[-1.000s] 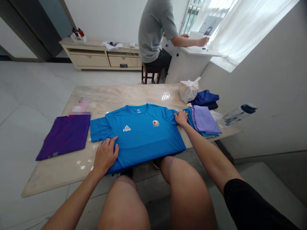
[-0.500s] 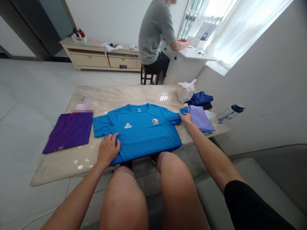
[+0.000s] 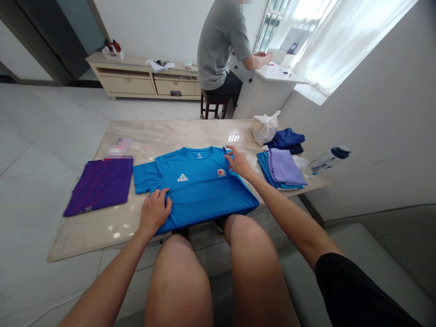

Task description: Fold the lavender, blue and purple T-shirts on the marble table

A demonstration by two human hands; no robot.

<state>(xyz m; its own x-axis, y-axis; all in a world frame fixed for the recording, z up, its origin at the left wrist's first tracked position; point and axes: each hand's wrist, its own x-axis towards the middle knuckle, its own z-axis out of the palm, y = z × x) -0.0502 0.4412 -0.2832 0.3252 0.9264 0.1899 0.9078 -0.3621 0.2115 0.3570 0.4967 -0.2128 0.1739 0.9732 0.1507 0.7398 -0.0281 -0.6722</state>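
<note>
A blue T-shirt (image 3: 200, 193) with a white PEAK logo and a round badge lies front side up on the marble table, its lower part hanging at the near edge. Its sleeve on the left is spread flat; on the right no sleeve sticks out past the body. My left hand (image 3: 155, 209) rests with fingers apart on the shirt's left side, below that sleeve. Over the shirt's right shoulder, beside the badge, is my right hand (image 3: 238, 162), open with its fingers spread; whether the fingertips touch the cloth I cannot tell.
A folded purple garment (image 3: 100, 186) lies on the left of the table (image 3: 85, 236). On the right are a stack of folded lavender and blue clothes (image 3: 286, 167), dark blue cloth (image 3: 289, 137), a white plastic bag (image 3: 265, 129) and a water bottle (image 3: 325, 162). A person (image 3: 221, 50) sits beyond.
My right hand has moved left from the right sleeve's end to the shoulder, the sleeve has been folded inward, and the fingers have opened. My left hand has stayed in place.
</note>
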